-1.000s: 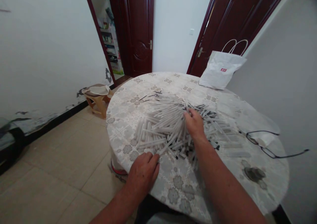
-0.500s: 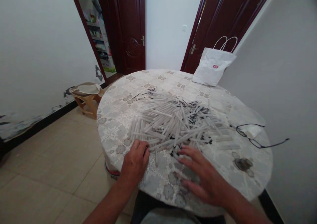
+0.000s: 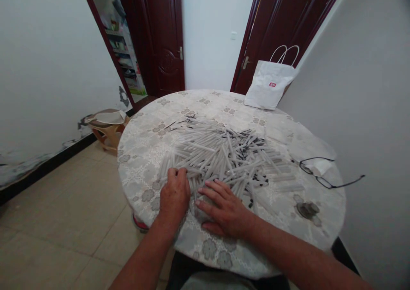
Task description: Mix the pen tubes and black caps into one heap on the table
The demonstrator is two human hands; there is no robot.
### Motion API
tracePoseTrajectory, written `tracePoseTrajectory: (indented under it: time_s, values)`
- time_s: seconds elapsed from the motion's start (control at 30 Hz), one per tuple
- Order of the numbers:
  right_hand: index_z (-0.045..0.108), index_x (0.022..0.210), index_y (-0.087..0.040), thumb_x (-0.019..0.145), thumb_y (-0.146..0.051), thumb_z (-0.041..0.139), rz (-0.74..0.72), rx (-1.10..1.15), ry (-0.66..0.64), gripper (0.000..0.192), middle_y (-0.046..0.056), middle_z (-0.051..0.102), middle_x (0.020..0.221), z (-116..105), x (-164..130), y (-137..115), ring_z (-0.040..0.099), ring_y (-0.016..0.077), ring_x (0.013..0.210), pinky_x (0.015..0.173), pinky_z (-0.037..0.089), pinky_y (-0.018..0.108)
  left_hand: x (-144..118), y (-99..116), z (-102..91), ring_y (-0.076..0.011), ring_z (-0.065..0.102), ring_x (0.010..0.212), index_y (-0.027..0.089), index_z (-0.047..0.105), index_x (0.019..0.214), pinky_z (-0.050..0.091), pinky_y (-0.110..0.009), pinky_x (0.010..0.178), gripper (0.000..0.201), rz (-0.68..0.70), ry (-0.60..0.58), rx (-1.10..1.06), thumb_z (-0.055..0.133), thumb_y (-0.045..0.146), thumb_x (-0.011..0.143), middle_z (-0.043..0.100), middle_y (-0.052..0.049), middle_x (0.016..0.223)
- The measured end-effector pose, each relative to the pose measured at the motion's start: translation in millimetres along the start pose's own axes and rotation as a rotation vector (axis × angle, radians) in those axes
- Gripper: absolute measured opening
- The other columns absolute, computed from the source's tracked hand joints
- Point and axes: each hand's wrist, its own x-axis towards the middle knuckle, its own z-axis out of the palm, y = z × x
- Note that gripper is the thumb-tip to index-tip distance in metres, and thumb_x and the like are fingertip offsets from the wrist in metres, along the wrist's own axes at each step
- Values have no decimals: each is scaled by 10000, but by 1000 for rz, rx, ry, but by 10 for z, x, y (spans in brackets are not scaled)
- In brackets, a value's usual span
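Note:
A big heap of white pen barrels with several thin black refills mixed in lies on the round table with its floral cloth. My left hand rests at the heap's near left edge, fingers curled onto the barrels. My right hand lies flat beside it, fingers spread and touching the near ends of the barrels. Neither hand visibly grips anything.
A white paper bag stands at the table's far edge. Black-rimmed glasses and a crumpled tissue lie at the right. A small wooden stool stands on the floor to the left. Dark red doors stand behind.
My right hand pulled back from the middle of the heap to its near edge and moved left beside my left hand. My left hand slid slightly forward onto the barrels.

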Motion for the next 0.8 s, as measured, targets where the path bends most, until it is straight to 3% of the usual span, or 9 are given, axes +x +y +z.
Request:
tracePoseTrajectory:
  time_s: [0.1,0.2,0.3,0.4,0.63,0.8]
  values:
    - [647,1351,-216,996,-541,618,-75,-20,-15,483,118,589,1523,160,203,60,360,331,1552,1307,220,594,-22,-134,15,-192,632,791,200,611,1109,479,-293,636,205,51,55,-62,414,222,1059,584,-78,1045]
    - [693,1222,-211,1015,-462,618,-74,-56,13,334,105,636,1456,299,390,138,397,312,1528,1316,192,568,-98,-316,-20,-233,650,913,198,623,1143,541,-372,832,218,181,112,-82,429,224,1045,623,-95,1044]
    - [701,1150,-211,1035,-413,598,-67,-86,53,254,85,693,1345,388,546,222,457,288,1478,1313,185,555,-172,-467,-47,-334,588,1243,217,630,1250,438,-571,1102,278,310,131,-12,480,250,1019,631,-143,1284]
    - [705,1091,-210,1052,-425,572,-76,-108,58,255,80,708,1284,437,649,292,492,264,1438,1311,175,545,-177,-555,-13,-399,458,1428,224,578,1392,364,-663,1151,393,350,81,41,450,269,1023,553,-169,1473]
    - [700,1024,-201,1065,-304,538,-53,-176,93,196,78,716,1207,516,834,487,550,234,1320,1302,195,544,192,-617,189,-384,459,1437,232,532,1444,393,-633,1147,448,354,58,19,439,274,1008,531,-180,1499]
    - [680,1028,-187,1059,-245,529,-30,-242,108,164,73,716,1124,572,992,628,580,241,1230,1275,241,560,515,-679,298,-361,523,1368,194,569,1371,437,-584,1122,401,387,90,-7,387,282,1025,550,-194,1458]
